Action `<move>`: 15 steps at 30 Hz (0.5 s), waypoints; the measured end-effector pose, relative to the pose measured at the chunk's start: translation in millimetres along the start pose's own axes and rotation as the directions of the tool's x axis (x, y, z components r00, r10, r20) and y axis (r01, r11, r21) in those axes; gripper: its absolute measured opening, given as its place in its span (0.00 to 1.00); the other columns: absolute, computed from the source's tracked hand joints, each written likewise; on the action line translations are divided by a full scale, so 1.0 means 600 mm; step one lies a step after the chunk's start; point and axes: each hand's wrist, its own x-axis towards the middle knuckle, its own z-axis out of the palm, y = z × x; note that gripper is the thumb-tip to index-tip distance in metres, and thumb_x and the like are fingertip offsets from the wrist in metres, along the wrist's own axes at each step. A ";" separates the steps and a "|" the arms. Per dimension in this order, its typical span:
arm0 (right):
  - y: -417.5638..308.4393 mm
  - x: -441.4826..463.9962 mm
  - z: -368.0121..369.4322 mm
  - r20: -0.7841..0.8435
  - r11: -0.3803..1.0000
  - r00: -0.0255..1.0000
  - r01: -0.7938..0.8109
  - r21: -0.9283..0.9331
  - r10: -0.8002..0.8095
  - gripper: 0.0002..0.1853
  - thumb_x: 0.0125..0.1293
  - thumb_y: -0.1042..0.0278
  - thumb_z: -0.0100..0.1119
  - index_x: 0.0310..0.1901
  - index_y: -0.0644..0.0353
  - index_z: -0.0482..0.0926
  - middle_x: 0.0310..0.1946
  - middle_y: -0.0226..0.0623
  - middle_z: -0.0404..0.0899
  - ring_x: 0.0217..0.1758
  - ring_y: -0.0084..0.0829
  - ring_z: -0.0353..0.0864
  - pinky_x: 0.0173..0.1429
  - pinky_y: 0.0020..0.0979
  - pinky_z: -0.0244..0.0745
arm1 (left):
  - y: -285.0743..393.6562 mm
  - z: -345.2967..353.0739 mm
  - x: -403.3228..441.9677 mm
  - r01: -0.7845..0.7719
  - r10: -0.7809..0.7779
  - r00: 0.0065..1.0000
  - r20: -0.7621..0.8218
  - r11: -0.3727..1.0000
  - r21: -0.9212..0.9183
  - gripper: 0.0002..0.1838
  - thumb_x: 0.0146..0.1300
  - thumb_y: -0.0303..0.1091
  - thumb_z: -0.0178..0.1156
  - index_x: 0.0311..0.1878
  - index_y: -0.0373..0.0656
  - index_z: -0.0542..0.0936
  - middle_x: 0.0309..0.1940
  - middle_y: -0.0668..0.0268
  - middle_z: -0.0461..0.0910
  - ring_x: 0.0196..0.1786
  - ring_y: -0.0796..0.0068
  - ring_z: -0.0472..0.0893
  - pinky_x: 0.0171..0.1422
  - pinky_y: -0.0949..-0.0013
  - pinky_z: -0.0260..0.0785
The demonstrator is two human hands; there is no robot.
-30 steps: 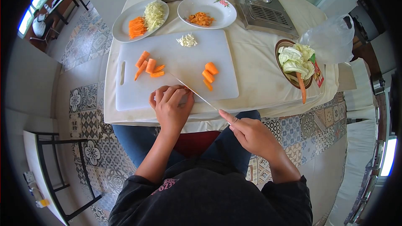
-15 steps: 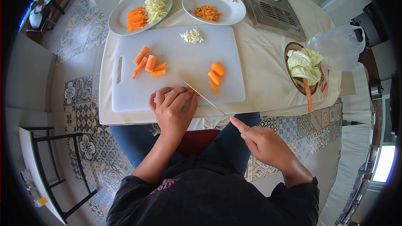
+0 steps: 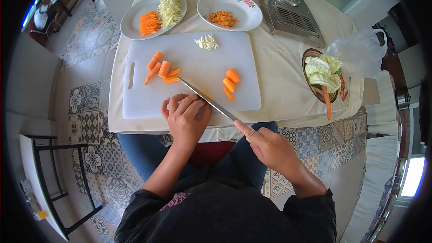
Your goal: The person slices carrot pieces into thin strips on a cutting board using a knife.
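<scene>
My right hand (image 3: pixel 269 146) grips a kitchen knife (image 3: pixel 209 102), index finger stretched along the top of the blade. The blade slants up and left across the white cutting board (image 3: pixel 162 99), its tip near some cut carrot sticks (image 3: pixel 172 76). Close against the blade, my left hand (image 3: pixel 186 112) has its fingers curled and pressed down on a carrot piece, mostly hidden under the fingertips and knife. Carrot chunks (image 3: pixel 164 69) lie at the board's left, and more carrot pieces (image 3: pixel 230 79) at its right. Chopped white bits (image 3: pixel 206 42) are heaped near the far edge.
Behind the board stand an oval plate (image 3: pixel 130 29) with shredded carrot and cabbage, and a flowered plate (image 3: pixel 252 18) with carrot scraps. A brown-rimmed bowl (image 3: pixel 306 58) holds cabbage leaves and a carrot. Steel stoves (image 3: pixel 297 22) and a plastic bag (image 3: pixel 362 54) are farther back.
My right hand has moved left and slightly up, pushing the knife forward so its tip reaches the carrot sticks. My left hand stays in about the same place.
</scene>
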 end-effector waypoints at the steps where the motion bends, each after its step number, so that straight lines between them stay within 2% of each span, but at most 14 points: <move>1: 0.005 -0.002 -0.001 -0.010 1.000 1.000 0.009 0.028 -0.009 0.35 0.70 0.72 0.60 0.77 0.35 0.66 0.23 0.38 0.72 0.22 0.42 0.77 0.30 0.44 0.77 | 0.000 0.000 0.000 -0.002 0.002 1.000 -0.004 1.000 0.001 0.07 0.49 0.33 0.75 0.27 0.52 0.84 0.38 0.80 0.86 0.49 0.73 0.81 0.66 0.56 0.59; 5: 0.012 -0.010 -0.011 0.038 0.991 0.999 -0.030 0.129 0.025 0.34 0.70 0.71 0.59 0.76 0.36 0.66 0.23 0.41 0.74 0.25 0.44 0.78 0.34 0.45 0.77 | 0.006 -0.002 0.004 -0.003 0.003 1.000 -0.012 1.000 -0.005 0.08 0.47 0.29 0.75 0.30 0.50 0.85 0.38 0.79 0.86 0.49 0.71 0.80 0.65 0.57 0.60; 8: 0.011 -0.011 -0.019 0.069 0.980 0.996 -0.076 0.182 0.065 0.33 0.71 0.70 0.58 0.76 0.38 0.66 0.24 0.43 0.77 0.28 0.46 0.80 0.38 0.46 0.77 | 0.003 0.002 0.001 0.000 0.000 1.000 -0.014 1.000 -0.008 0.07 0.52 0.34 0.75 0.30 0.51 0.84 0.39 0.80 0.86 0.49 0.73 0.80 0.66 0.55 0.59; 15: 0.001 -0.012 -0.016 0.000 0.964 1.000 -0.025 0.264 0.026 0.32 0.72 0.72 0.55 0.77 0.43 0.66 0.28 0.45 0.81 0.31 0.45 0.81 0.40 0.45 0.76 | 0.004 0.000 0.000 -0.010 0.010 1.000 -0.018 1.000 -0.002 0.06 0.53 0.34 0.75 0.31 0.51 0.85 0.39 0.80 0.86 0.49 0.73 0.80 0.66 0.54 0.60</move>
